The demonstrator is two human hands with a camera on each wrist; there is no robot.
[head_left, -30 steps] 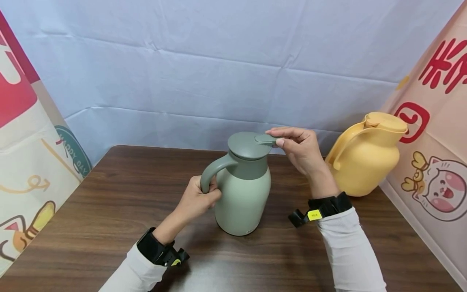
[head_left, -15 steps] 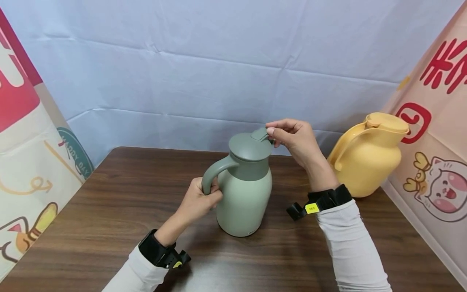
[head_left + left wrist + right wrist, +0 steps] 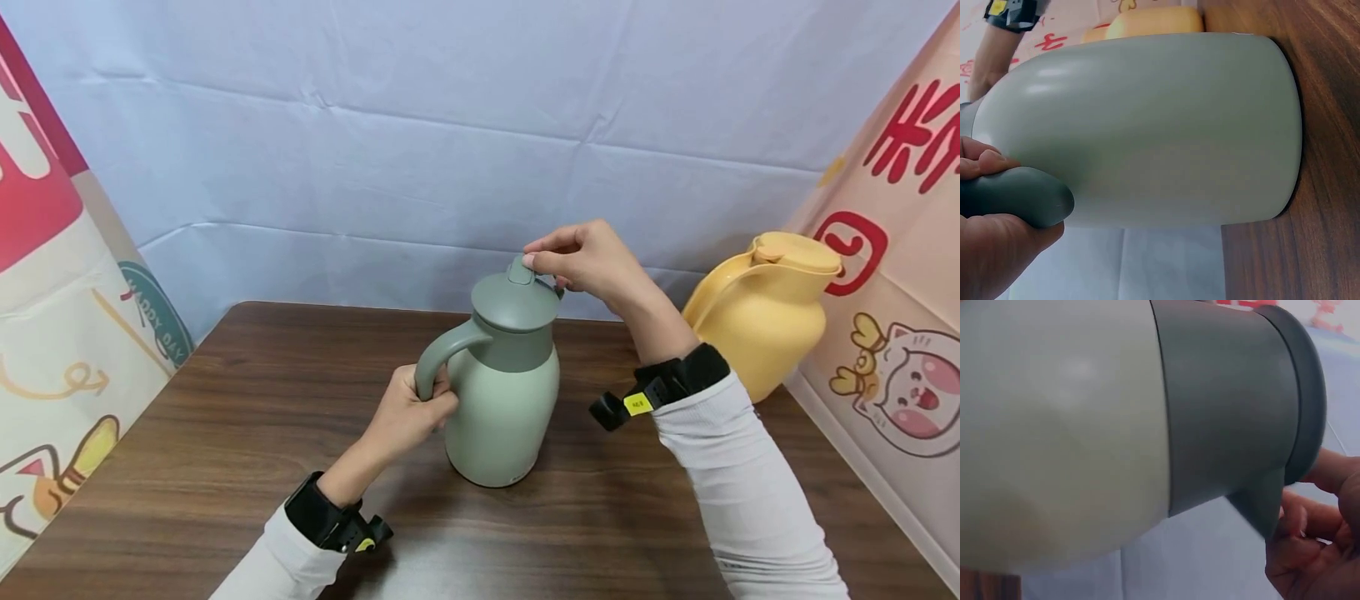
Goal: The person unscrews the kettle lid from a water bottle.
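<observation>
A pale green thermos jug (image 3: 501,408) stands upright on the wooden table (image 3: 300,367). Its darker handle (image 3: 448,340) points left, and my left hand (image 3: 403,414) grips it low down; in the left wrist view thumb and fingers wrap the handle's end (image 3: 1035,197). On top is a round grey-green lid (image 3: 508,304) with a small flip tab (image 3: 519,270), tilted up. My right hand (image 3: 588,260) pinches that tab between thumb and fingers. In the right wrist view, the pouring spout (image 3: 1263,497) is beside the curled fingers of the right hand (image 3: 1319,531); the tab is hidden there.
A yellow jug (image 3: 765,325) stands at the right back, behind the right forearm. A pale blue cloth (image 3: 450,150) hangs along the table's rear edge. Printed banners flank it, one left (image 3: 67,350) and one right (image 3: 900,333).
The tab has swung up from lying flat along the lid to standing raised. My right hand has moved up and left with it. The left hand keeps its hold on the handle.
</observation>
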